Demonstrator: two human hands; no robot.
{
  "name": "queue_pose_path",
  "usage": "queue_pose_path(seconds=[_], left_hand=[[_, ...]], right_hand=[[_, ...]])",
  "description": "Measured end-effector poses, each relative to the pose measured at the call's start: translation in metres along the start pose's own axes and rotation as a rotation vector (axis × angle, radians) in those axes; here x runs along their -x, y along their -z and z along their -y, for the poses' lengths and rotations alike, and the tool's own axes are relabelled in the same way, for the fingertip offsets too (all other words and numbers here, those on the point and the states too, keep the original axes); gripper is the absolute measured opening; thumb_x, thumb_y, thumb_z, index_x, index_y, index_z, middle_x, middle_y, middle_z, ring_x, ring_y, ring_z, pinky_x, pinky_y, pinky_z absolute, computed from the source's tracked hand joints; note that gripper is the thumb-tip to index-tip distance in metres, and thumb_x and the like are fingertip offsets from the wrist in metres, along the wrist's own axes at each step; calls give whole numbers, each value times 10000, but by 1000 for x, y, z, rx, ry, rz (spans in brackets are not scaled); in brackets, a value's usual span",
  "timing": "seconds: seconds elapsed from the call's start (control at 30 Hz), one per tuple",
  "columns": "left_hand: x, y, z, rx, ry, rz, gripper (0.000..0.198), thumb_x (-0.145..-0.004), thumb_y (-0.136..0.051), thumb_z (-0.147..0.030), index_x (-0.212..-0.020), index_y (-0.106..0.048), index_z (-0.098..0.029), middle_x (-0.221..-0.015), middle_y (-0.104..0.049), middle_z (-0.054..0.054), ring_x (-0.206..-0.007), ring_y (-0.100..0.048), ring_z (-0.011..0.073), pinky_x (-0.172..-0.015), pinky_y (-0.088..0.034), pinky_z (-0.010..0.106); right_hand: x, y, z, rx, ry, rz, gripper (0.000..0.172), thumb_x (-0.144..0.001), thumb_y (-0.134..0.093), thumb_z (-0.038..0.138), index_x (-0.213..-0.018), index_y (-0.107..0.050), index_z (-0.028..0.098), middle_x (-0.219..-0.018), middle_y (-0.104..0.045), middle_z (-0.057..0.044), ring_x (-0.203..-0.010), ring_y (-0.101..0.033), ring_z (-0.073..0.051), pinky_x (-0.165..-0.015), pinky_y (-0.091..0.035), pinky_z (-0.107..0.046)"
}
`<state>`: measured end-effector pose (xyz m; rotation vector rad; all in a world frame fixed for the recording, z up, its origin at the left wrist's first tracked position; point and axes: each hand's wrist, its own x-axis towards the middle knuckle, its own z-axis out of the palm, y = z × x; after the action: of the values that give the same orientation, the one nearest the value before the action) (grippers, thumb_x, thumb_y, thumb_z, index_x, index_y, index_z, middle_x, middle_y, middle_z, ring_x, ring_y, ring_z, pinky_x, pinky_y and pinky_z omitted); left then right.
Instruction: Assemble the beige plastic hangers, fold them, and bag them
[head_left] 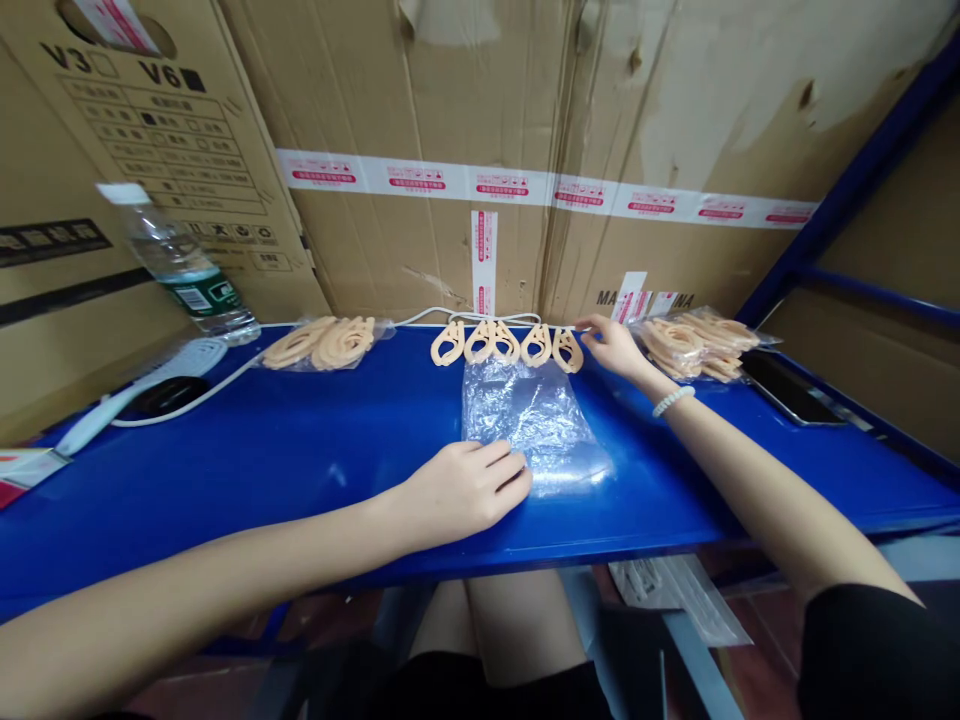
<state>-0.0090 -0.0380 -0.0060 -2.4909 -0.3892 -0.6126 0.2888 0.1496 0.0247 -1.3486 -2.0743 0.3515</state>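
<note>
Beige folding hangers lie along the far edge of a clear plastic bag on the counter. The left hand curls its fingers at the bag, hold unclear; the right hand, fingers loosely parted, seems empty. Arranging seems in hand; next calls for careful alignment.

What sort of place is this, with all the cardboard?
It looks like a little work corner, maybe in a workshop or storeroom. There's a blue table, big taped cardboard behind it, and a clear plastic bag near bagged peach-coloured pieces.
</note>
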Motion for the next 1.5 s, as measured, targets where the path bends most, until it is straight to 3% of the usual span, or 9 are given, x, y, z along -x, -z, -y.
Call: queue_pose_path(seconds=[0.13, 0.23, 0.43, 0.63, 0.8, 0.9, 1.03, 1.23, 1.5], left_hand=[[1, 3, -6, -21, 44, 30, 205, -1012, -510, -184, -1084, -687, -110, -1064, -749, 121, -1020, -686, 261, -855, -565, 404], [1, 11, -17, 6, 93, 46, 308, -1021, -520, -314, -1154, -675, -84, -1131, -737, 140, -1102, -659, 293, -943, -529, 445], [0, 22, -54, 140, 244, 122, 550, -1020, -475, -501, -1344, -591, -72, -1350, -657, 152, -1211, -616, 302, -1022, -484, 426], [-9, 12, -72, 164, 397, 198, 701, -1012, -421, -596, -1494, -450, -88, -1529, -507, 160, -1365, -501, 343, -1145, -368, 500], [-10, 5, -79, 134, 466, 226, 695, -994, -492, -559, -1501, -440, -87, -1511, -531, 150, -1351, -510, 349, -1102, -407, 492], [-7, 4, -85, 93, 480, 214, 680, -978, -547, -515, -1501, -443, -94, -1502, -542, 145, -1342, -519, 339, -1103, -408, 483], [-3, 4, -91, 57, 481, 185, 670, -951, -614, -472, -1495, -455, -115, -1501, -549, 123, -1328, -534, 322, -1097, -422, 469], [2, -1, -93, 49, 460, 112, 626, -936, -651, -430, -1455, -499, -114, -1471, -580, 118, -1309, -559, 307, -1095, -436, 469], [4, -1, -93, 63, 469, 93, 578, -964, -605, -410, -1448, -507, -109, -1452, -596, 120, -1340, -547, 303, -1117, -428, 448]], right_hand=[[-17, 3, -4, 300, 109, 214, 538, -728, -629, 33, -1257, -665, 122, -1418, -579, -182, -1311, -502, -339, -1142, -351, -473], [-23, -1, -5, 461, 143, 335, 618, -726, -606, -11, -1332, -621, 108, -1437, -557, -191, -1306, -515, -323, -1130, -370, -420], [-20, 9, -6, 675, 117, 407, 659, -684, -633, -13, -1332, -598, 99, -1425, -547, -208, -1265, -537, -360, -1030, -453, -391], [-5, 35, -4, 688, 101, 473, 513, -714, -648, 10, -1214, -656, 128, -1090, -739, -133, -962, -692, -274, -812, -525, -302], [28, 50, 6, 565, 185, 468, 332, -863, -641, 143, -1191, -682, 128, -1117, -755, -112, -952, -715, -237, -831, -547, -292], [59, 53, 10, 478, 257, 390, 319, -891, -635, 210, -1193, -705, 131, -1130, -750, -124, -957, -715, -247, -857, -559, -326], [105, 59, 21, 261, 410, 73, 274, -948, -597, 321, -1090, -765, 157, -1072, -748, -129, -848, -720, -248, -776, -589, -366], [162, 73, 79, 212, 426, -230, 163, -949, -665, 288, -1064, -774, 251, -1028, -758, -70, -926, -723, -246, -854, -588, -389], [217, 55, 163, 200, 363, -158, 107, -957, -668, 276, -1038, -733, 304, -961, -721, -55, -791, -704, -217, -643, -594, -326]])
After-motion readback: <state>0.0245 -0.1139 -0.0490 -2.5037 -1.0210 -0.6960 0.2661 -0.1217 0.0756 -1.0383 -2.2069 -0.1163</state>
